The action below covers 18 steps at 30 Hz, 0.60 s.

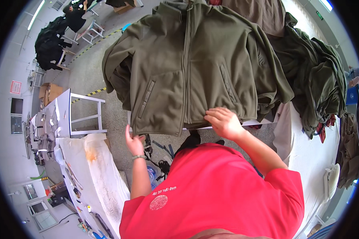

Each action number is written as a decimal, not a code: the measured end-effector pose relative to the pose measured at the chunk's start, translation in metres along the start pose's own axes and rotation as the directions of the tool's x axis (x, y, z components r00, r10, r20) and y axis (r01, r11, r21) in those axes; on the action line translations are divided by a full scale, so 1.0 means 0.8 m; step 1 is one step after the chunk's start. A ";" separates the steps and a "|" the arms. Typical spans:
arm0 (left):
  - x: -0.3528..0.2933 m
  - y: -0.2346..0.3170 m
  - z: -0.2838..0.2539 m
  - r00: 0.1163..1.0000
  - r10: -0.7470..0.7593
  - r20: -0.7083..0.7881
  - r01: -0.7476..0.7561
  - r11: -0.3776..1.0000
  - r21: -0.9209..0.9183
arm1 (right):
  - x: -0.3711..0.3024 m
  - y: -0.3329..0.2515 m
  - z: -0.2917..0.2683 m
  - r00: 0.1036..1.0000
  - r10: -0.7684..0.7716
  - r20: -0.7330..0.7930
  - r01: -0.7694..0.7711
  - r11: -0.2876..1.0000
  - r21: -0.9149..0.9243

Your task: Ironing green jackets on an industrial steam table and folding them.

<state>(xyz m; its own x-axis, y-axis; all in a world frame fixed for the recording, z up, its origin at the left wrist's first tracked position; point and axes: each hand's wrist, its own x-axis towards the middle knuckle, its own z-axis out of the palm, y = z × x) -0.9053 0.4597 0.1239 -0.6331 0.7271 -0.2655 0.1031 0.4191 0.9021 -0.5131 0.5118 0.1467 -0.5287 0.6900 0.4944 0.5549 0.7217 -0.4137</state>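
"Where's the jacket?"

"The olive jacket is spread front up on the counter, collar toward the far edge. Its hem comes to the near edge, and the front panel on the person's left drops past that edge."

"And the left hand?"

"The left hand is at the bottom corner of that panel, thumb raised alongside the hem, the other fingers curled in below it. I can't tell whether it pinches the cloth."

"The right one?"

"The right hand lies over the other front panel, at the hem near the counter's near edge. Its fingers are bent and close together, fingertips on the fabric between the zip and the slanted pocket. Whether it grips any cloth, I can't make out."

"What's around them?"

"A heap of olive garments is piled beyond the jacket's sleeve, on the person's right. A brown garment lies toward the far edge. On the left there's a surface under a white cover, with an orange-brown stain near its far end."

"Anyone else?"

"A person in black, well apart in the far left, beside a dark heap of cloth."
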 end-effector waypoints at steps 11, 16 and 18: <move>-0.017 0.087 0.024 0.344 0.555 0.758 -0.929 0.085 0.359 | -0.032 0.003 0.004 0.991 0.034 0.133 -0.038 0.999 0.030; 0.023 0.195 0.070 0.233 0.673 0.702 -0.971 0.119 0.208 | 0.033 -0.017 0.006 0.959 0.250 0.136 -0.272 0.945 0.183; 0.066 0.243 0.134 0.073 0.728 0.681 -0.994 -0.002 0.108 | 0.074 -0.024 0.029 0.976 0.215 0.038 -0.218 0.967 0.132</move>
<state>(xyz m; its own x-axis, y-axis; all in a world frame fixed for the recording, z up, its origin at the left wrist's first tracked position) -0.8365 0.6374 0.2486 0.5517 0.7286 0.4058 0.7124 -0.6647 0.2251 -0.5701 0.5405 0.1659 -0.4210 0.8306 0.3646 0.5673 0.5547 -0.6086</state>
